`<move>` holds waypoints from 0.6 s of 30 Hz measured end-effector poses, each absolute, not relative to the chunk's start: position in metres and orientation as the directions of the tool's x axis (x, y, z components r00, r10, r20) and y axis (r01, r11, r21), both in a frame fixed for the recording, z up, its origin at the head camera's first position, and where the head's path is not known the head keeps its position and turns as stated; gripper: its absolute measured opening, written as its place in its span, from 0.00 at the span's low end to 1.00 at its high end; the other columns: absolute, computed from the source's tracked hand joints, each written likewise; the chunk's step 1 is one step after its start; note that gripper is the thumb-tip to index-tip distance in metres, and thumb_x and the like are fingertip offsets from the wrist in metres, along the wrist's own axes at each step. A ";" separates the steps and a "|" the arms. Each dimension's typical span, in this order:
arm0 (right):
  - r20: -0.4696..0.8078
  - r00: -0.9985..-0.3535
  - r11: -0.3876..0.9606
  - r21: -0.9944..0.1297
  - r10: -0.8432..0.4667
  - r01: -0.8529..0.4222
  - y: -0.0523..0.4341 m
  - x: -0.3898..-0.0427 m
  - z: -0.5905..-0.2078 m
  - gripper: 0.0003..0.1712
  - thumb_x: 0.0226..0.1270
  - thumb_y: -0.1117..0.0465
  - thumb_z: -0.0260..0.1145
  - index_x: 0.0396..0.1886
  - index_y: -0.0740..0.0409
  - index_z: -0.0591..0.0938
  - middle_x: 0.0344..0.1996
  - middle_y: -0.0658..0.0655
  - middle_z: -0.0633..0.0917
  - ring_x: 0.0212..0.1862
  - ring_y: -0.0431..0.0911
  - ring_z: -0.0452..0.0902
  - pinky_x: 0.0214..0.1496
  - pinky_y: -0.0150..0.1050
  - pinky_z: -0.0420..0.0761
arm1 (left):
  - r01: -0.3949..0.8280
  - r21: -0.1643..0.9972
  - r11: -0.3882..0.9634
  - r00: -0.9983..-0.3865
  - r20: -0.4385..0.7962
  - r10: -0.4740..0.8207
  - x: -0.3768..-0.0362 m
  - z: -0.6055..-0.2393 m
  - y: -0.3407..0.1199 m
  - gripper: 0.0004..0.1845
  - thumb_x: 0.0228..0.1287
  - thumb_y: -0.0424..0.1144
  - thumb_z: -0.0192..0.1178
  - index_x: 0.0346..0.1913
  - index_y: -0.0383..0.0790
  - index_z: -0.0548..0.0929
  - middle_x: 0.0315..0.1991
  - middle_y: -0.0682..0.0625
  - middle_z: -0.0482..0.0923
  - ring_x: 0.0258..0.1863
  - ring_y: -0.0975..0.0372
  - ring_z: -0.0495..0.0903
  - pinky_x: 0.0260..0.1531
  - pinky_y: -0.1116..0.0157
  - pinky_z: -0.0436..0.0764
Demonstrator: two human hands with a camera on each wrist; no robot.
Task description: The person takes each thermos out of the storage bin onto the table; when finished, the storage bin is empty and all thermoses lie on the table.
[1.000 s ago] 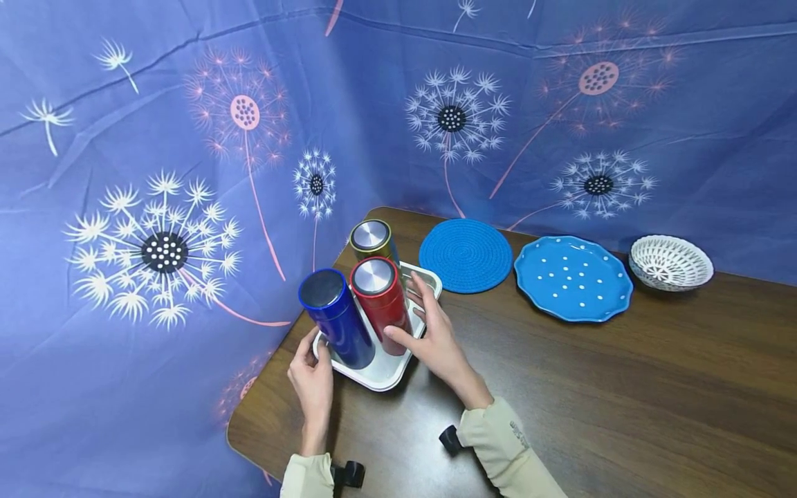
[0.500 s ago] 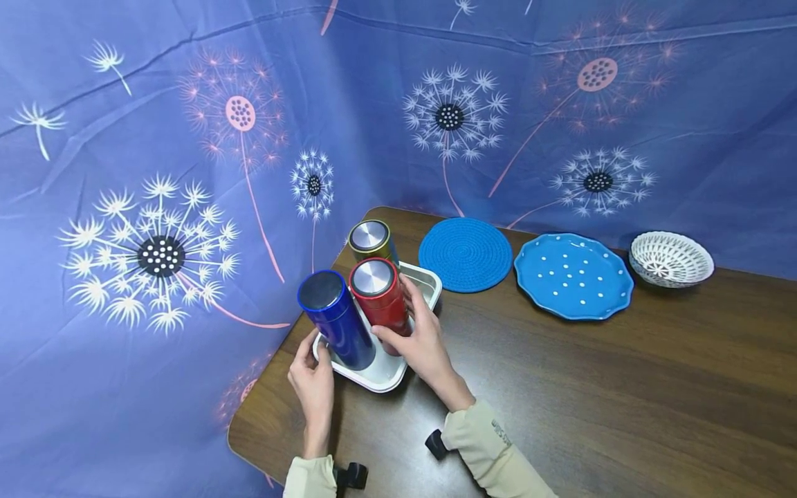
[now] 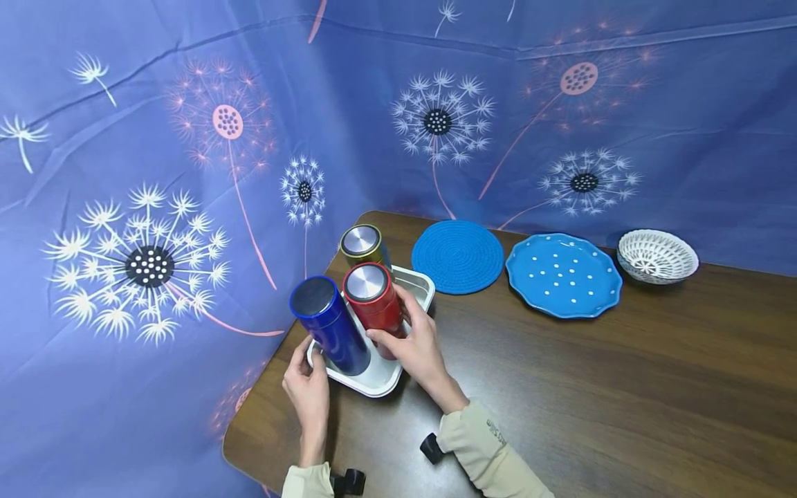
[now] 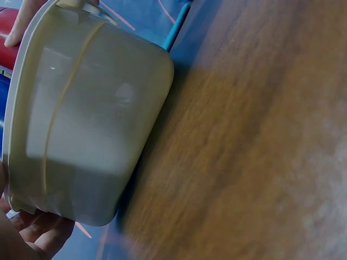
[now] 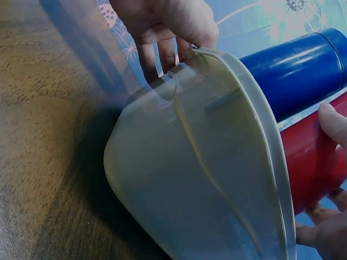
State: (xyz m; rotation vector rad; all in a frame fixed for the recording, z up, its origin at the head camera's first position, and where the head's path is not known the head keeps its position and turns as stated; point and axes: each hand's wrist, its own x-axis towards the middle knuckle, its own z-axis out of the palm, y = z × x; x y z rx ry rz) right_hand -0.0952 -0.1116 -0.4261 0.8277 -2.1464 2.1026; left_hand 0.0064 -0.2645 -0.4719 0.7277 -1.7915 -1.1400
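Note:
A deep white plastic bin (image 3: 376,389) stands on the table with several thermos bottles upright in it. My left hand (image 3: 309,393) grips its left rim, thumb on the inner side; in the right wrist view, fingers show under the rim by the bin's wall (image 5: 200,162). My right hand (image 3: 421,348) holds the red thermos (image 3: 376,304), with the thumb on the near side and the fingers round the right side. Beside it leans the blue thermos (image 3: 336,335), black-topped and touched by neither hand. Behind is a gold thermos (image 3: 363,247), partly hidden by the red one.
Right of the bin lie a round blue woven mat (image 3: 457,256), a blue polka-dot plate (image 3: 564,275) and a white openwork bowl (image 3: 657,256), along the back of the wooden table (image 3: 591,387). A dandelion-print blue cloth (image 3: 367,104) hangs behind and at the left.
My right hand has moved left and its fingers have closed round the red thermos. The left hand stays on the bin's rim. The head view has shifted slightly.

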 end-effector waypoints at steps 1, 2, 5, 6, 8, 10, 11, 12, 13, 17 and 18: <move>0.372 -0.861 -0.058 -0.925 -0.347 -0.377 -0.111 -0.095 -0.426 0.45 0.45 0.63 0.81 0.66 0.52 0.73 0.60 0.57 0.79 0.60 0.51 0.76 0.63 0.51 0.74 | -0.023 0.911 0.413 -0.454 0.358 -0.816 0.007 -0.472 -0.264 0.17 0.61 0.21 0.54 0.49 0.34 0.86 0.39 0.39 0.86 0.30 0.74 0.79 0.27 0.82 0.74; 0.371 -0.862 -0.067 -0.926 -0.345 -0.372 -0.111 -0.095 -0.425 0.44 0.45 0.64 0.81 0.65 0.53 0.73 0.60 0.57 0.79 0.60 0.52 0.76 0.63 0.52 0.74 | -0.025 0.910 0.415 -0.456 0.359 -0.814 0.007 -0.472 -0.264 0.17 0.61 0.21 0.54 0.49 0.34 0.86 0.39 0.39 0.86 0.30 0.73 0.79 0.27 0.82 0.74; 0.369 -0.864 -0.097 -0.929 -0.343 -0.358 -0.110 -0.094 -0.424 0.44 0.45 0.65 0.81 0.65 0.54 0.73 0.59 0.59 0.79 0.60 0.53 0.76 0.63 0.53 0.73 | -0.025 0.908 0.418 -0.456 0.361 -0.813 0.007 -0.472 -0.264 0.18 0.61 0.21 0.53 0.49 0.34 0.86 0.39 0.39 0.86 0.32 0.73 0.81 0.29 0.82 0.74; 0.367 -0.864 -0.102 -0.929 -0.344 -0.355 -0.109 -0.094 -0.423 0.44 0.46 0.65 0.81 0.65 0.55 0.73 0.59 0.59 0.79 0.60 0.53 0.76 0.63 0.53 0.74 | -0.029 0.907 0.420 -0.456 0.362 -0.813 0.007 -0.472 -0.264 0.18 0.61 0.21 0.53 0.49 0.34 0.86 0.40 0.40 0.86 0.32 0.73 0.80 0.30 0.82 0.74; 0.364 -0.865 -0.102 -0.931 -0.345 -0.351 -0.108 -0.094 -0.421 0.44 0.46 0.65 0.81 0.66 0.55 0.72 0.59 0.59 0.79 0.59 0.53 0.77 0.62 0.52 0.74 | -0.030 0.906 0.422 -0.453 0.364 -0.814 0.007 -0.472 -0.264 0.18 0.61 0.21 0.53 0.50 0.34 0.86 0.40 0.40 0.86 0.32 0.74 0.80 0.30 0.83 0.74; 0.364 -0.866 -0.094 -0.931 -0.344 -0.354 -0.107 -0.094 -0.419 0.45 0.46 0.64 0.81 0.66 0.55 0.72 0.59 0.58 0.79 0.59 0.52 0.77 0.62 0.50 0.75 | -0.029 0.908 0.419 -0.453 0.361 -0.815 0.007 -0.472 -0.263 0.18 0.61 0.21 0.53 0.50 0.34 0.86 0.40 0.40 0.86 0.33 0.75 0.80 0.31 0.83 0.74; 0.368 -0.864 -0.088 -0.929 -0.342 -0.361 -0.106 -0.094 -0.417 0.45 0.46 0.63 0.81 0.66 0.55 0.72 0.59 0.58 0.79 0.59 0.51 0.78 0.61 0.49 0.76 | -0.027 0.910 0.414 -0.454 0.358 -0.816 0.007 -0.471 -0.263 0.18 0.61 0.21 0.53 0.50 0.34 0.86 0.40 0.40 0.86 0.33 0.76 0.80 0.31 0.83 0.74; 0.375 -0.862 -0.088 -0.926 -0.341 -0.368 -0.105 -0.094 -0.416 0.45 0.46 0.63 0.81 0.66 0.55 0.71 0.59 0.58 0.79 0.59 0.51 0.78 0.61 0.49 0.76 | -0.027 0.911 0.411 -0.454 0.356 -0.817 0.007 -0.471 -0.263 0.18 0.61 0.21 0.53 0.50 0.34 0.86 0.40 0.40 0.86 0.33 0.76 0.80 0.31 0.83 0.74; 0.385 -0.859 -0.090 -0.922 -0.338 -0.377 -0.105 -0.094 -0.414 0.45 0.46 0.63 0.81 0.66 0.55 0.71 0.59 0.58 0.79 0.58 0.51 0.78 0.61 0.48 0.76 | -0.024 0.913 0.407 -0.454 0.353 -0.818 0.007 -0.471 -0.262 0.18 0.61 0.21 0.53 0.50 0.34 0.85 0.40 0.40 0.86 0.33 0.77 0.80 0.31 0.83 0.74; 0.423 -0.846 -0.117 -0.906 -0.324 -0.408 -0.100 -0.094 -0.404 0.45 0.46 0.63 0.81 0.66 0.54 0.72 0.57 0.57 0.80 0.56 0.50 0.79 0.59 0.45 0.78 | -0.018 0.916 0.400 -0.452 0.350 -0.821 0.007 -0.470 -0.261 0.17 0.61 0.21 0.54 0.50 0.33 0.85 0.41 0.39 0.86 0.34 0.78 0.79 0.31 0.83 0.74; 0.429 -0.844 -0.123 -0.903 -0.321 -0.412 -0.099 -0.093 -0.401 0.45 0.46 0.64 0.81 0.66 0.54 0.72 0.57 0.57 0.81 0.55 0.49 0.79 0.59 0.45 0.78 | -0.016 0.916 0.401 -0.449 0.351 -0.822 0.007 -0.470 -0.261 0.17 0.62 0.21 0.54 0.50 0.33 0.85 0.42 0.39 0.86 0.34 0.78 0.79 0.31 0.83 0.74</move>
